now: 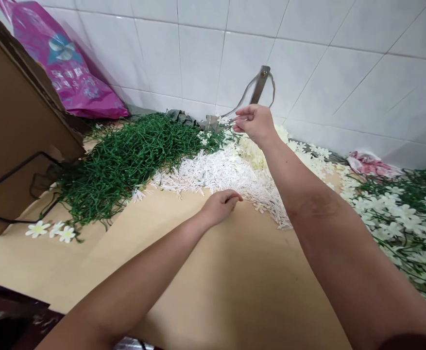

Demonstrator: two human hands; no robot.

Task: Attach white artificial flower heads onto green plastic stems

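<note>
My right hand point(255, 124) is raised over the far part of the table, fingers pinched together on a small white artificial flower point(224, 119) at its fingertips. My left hand point(220, 205) rests on the tan cardboard sheet point(213, 272), fingers curled down at the edge of a heap of white flower parts point(216, 172). A pile of green plastic stems point(125, 155) lies to the left of that heap.
A brown cardboard box point(16, 126) stands at the left, a pink plastic bag point(67, 68) behind it. Assembled stems with white flowers point(405, 218) are heaped at the right. Three loose flowers point(52, 229) lie at the left. White tiled wall point(307, 58) behind.
</note>
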